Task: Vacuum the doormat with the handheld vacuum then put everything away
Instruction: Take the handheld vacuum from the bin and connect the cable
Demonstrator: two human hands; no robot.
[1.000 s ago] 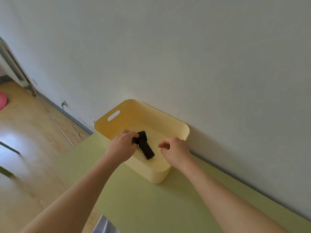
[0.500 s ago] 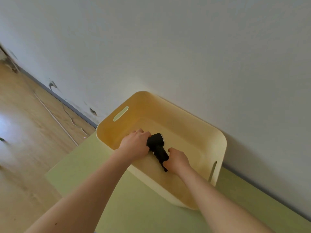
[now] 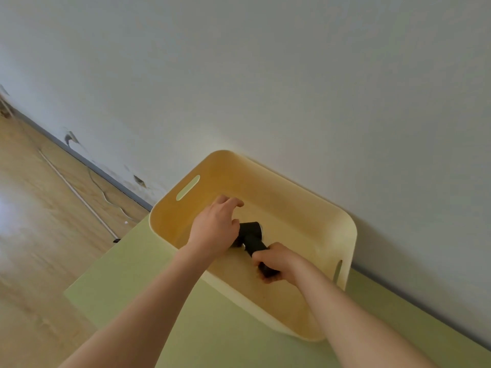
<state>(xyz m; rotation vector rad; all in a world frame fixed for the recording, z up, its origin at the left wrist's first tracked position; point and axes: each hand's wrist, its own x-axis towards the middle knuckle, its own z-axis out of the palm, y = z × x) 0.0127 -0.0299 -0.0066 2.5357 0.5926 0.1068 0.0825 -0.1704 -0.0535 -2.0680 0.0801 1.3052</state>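
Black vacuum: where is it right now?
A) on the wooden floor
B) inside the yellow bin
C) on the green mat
B: the black vacuum is down inside the yellow bin, and the right hand grips its handle there.

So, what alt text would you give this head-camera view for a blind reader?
A person's right hand grips the handle of a black handheld vacuum inside a yellow bin, while the left hand covers its other end. The bin sits on a green mat against a white wall.

One vacuum (image 3: 252, 238), one bin (image 3: 305, 221), two hands (image 3: 214, 229) (image 3: 277, 261)
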